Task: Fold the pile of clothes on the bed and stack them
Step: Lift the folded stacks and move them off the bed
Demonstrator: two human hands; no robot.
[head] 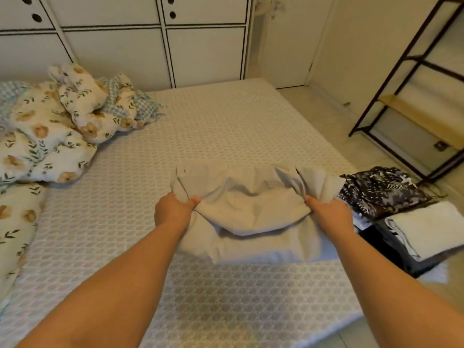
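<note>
A light grey garment (251, 209) lies partly folded in the middle of the bed (213, 126). My left hand (173, 209) grips its left edge, thumb on top of the cloth. My right hand (331, 209) grips its right edge in the same way. The cloth between my hands sags in a loose fold, lifted a little off the lower layer. At the bed's right edge sits a stack of folded clothes: a black patterned piece (381, 189) behind, a white folded piece (431, 227) on dark garments in front.
A crumpled floral duvet (50, 136) and pillows fill the bed's left side. White wardrobe doors (150, 46) stand behind the bed. A black metal shelf (414, 101) stands on the tiled floor at the right.
</note>
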